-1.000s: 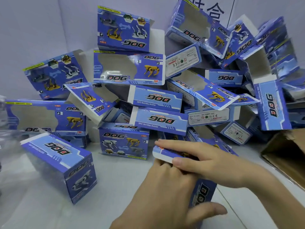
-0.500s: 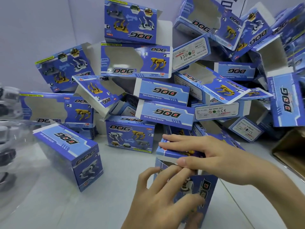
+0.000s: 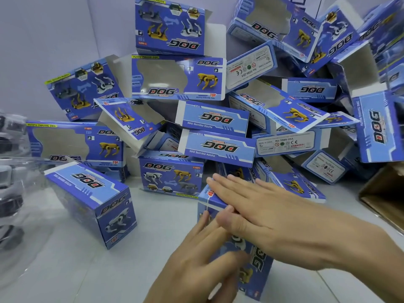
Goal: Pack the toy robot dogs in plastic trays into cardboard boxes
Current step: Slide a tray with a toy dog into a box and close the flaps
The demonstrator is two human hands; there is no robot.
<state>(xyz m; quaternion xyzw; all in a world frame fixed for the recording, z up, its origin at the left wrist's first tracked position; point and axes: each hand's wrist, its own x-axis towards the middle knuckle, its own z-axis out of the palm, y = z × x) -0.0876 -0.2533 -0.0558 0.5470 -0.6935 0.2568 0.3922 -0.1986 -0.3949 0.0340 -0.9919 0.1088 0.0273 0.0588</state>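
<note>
A blue "DOG" cardboard box (image 3: 259, 264) stands on end on the white table in the lower middle. My right hand (image 3: 269, 215) lies flat across its top end, fingers straight, pressing the top flap (image 3: 211, 195) down. My left hand (image 3: 196, 263) is against the box's near face, its straight fingers reaching up to the flap's edge under my right thumb. What is inside the box is hidden. Clear plastic trays (image 3: 12, 182) holding dark and white toy dogs show blurred at the left edge.
A big pile of blue window boxes (image 3: 216, 119) leans against the back wall. One closed box (image 3: 91, 200) lies to the left of my hands. A brown carton (image 3: 384, 193) sits at the right edge.
My right hand has flattened out over the box's top flap. The fingers of my left hand have straightened and slid up to the flap's edge. The view has shifted a little to the left.
</note>
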